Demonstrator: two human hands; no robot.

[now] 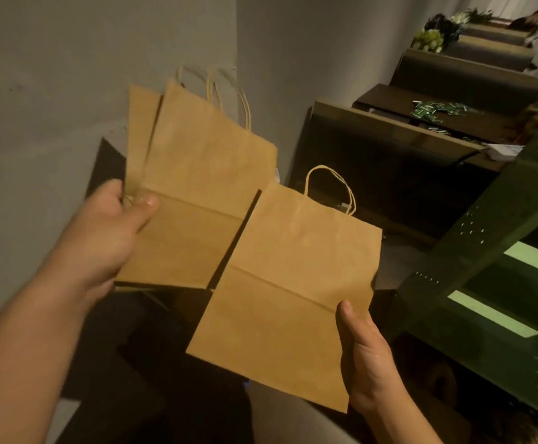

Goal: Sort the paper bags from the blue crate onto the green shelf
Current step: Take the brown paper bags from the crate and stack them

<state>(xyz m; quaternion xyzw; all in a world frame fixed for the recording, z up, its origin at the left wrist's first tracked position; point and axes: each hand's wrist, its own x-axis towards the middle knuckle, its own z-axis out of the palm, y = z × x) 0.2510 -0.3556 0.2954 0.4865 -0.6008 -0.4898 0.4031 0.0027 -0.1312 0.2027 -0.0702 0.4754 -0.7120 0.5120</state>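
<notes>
Item: flat paper bags, in hand, mid-frame. The left hand (107,232) is pinching a fanned bundle of bags (197,193) by its lower edge, while the right hand (367,357) is gripping a single bag (290,283), thumb on top. The green shelf (492,251) is standing at right; the blue crate is not showing. Advice: keep the bags flat, handles aligned, sliding them squarely onto a tier.

Premises appear to be a shop back room or stock area, dimly lit. Plain grey walls (69,59) meet at a corner. A green perforated metal shelf (498,251) stands at the right edge. Dark brown counters (389,129) run in a row towards the far end; small green packets (437,108) lie scattered on one, and flowers (431,38) sit at the farthest. Brown paper carrier bags (197,187) are being handled.
</notes>
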